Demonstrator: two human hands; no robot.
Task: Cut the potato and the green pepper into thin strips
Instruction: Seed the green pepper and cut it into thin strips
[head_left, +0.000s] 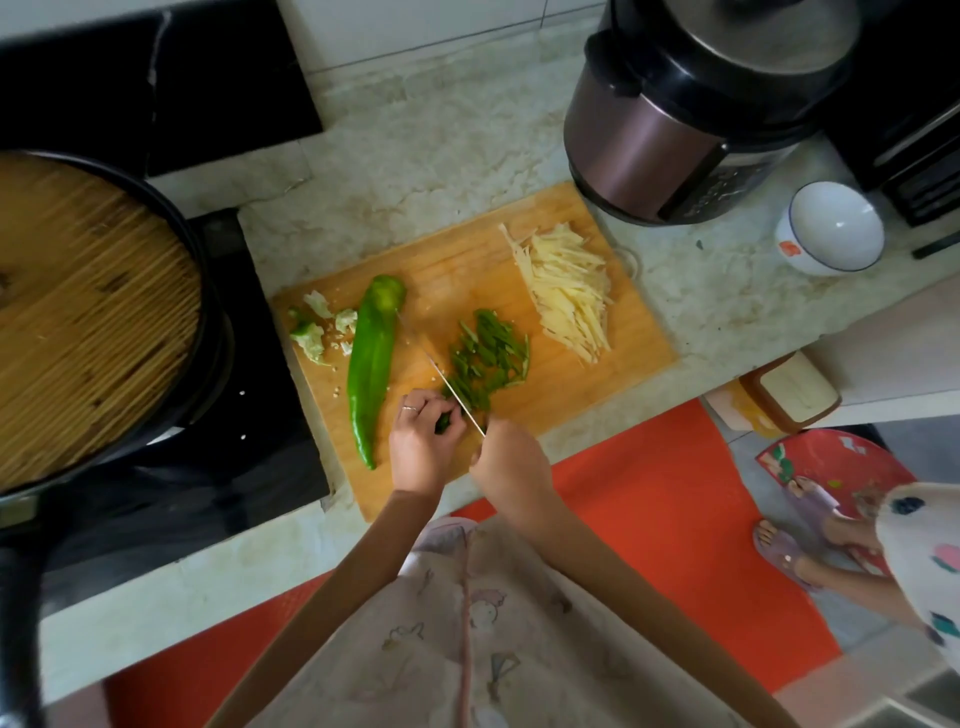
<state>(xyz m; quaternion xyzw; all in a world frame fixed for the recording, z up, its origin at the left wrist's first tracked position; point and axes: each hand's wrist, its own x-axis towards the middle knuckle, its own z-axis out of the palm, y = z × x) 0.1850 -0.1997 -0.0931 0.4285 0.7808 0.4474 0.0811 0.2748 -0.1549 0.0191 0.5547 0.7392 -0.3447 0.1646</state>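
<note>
**Premises: domestic kitchen**

Stone counter (415, 156) against a tiled wall (441, 31). Black hob (234, 467) set into it, carrying a pan (215, 338). Electric cooker (675, 140), bowl (831, 228) and wooden board (457, 260) stand on the counter. Small oven (919, 176) at far right. Red mat (649, 493) on the floor.

Soft daylight, blurred and warped edges

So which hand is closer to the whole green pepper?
Left. The left hand, pinching a pepper piece, sits just beside the whole green pepper near its tip. The right hand, gripping the knife, is farther, beyond the left hand.
</note>
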